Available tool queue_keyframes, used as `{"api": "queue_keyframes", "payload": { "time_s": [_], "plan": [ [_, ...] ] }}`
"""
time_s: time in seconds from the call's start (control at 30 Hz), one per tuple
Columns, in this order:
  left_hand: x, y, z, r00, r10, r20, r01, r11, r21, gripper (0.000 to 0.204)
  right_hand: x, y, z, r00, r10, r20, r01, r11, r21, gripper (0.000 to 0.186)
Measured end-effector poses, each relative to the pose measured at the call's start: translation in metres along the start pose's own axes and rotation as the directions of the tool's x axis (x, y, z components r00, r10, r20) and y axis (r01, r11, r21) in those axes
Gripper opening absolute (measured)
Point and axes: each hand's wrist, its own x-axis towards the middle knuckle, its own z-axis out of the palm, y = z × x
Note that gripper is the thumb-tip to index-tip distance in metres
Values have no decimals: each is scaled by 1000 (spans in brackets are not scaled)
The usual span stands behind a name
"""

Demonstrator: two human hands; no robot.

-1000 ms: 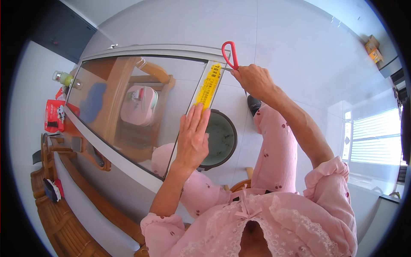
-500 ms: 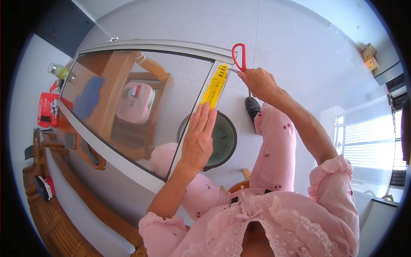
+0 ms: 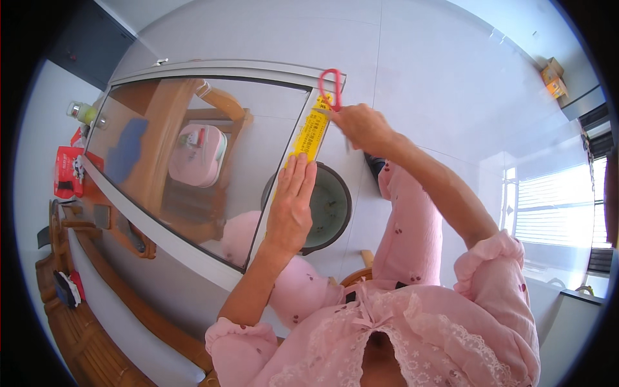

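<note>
A long yellow printed sticker [image 3: 312, 133] runs along the pale frame [image 3: 271, 213] of a glass panel [image 3: 193, 168]. My left hand [image 3: 291, 205] lies flat over the sticker's lower part, fingers straight and close together. In my right hand [image 3: 365, 130] is a pair of scissors [image 3: 331, 89], its red loop handle sticking up above my fingers. A metal blade points left over the upper part of the sticker; whether it touches is hard to tell. Another metal part shows blurred below the hand.
Beneath the frame on the floor stands a dark-rimmed round bin [image 3: 330, 209]. Through the glass a pink container [image 3: 198, 155] sits on a wooden chair. A red bag [image 3: 68, 171] and a yellow-green bottle [image 3: 82, 111] are at the far left, with a wooden bench [image 3: 84, 316] nearer.
My right hand has moved left with the scissors, bringing the blade from the frame's outer edge to over the sticker. My left hand stays flat on the sticker. The view has shifted slightly.
</note>
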Motion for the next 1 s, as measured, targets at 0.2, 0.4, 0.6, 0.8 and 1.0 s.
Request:
{"api": "queue_keyframes", "payload": {
  "time_s": [0.2, 0.4, 0.6, 0.8, 1.0],
  "plan": [
    [-1, -1, 2, 1000, 8, 4, -8, 1000, 29, 62, 12, 3, -15, 893, 268, 361, -282, 959, -14, 18],
    [-1, 5, -2, 999, -6, 48, -1, 991, 133, 56, -2, 9, -28, 833, 471, 292, -505, 862, 50, 39],
    [-1, 5, -1, 994, 7, 111, -41, 949, 312, 56, 1, 13, -32, 883, 404, 239, -383, 914, -132, 33],
    [-1, 4, 2, 993, 9, 115, -49, 938, 343, 56, -1, 9, -36, 923, 278, 266, -225, 951, -213, 32],
    [-1, 5, 4, 994, 8, 109, -49, 926, 374, 56, 2, 10, -31, 893, 346, 287, -280, 928, -246, 27]
  ]
}}
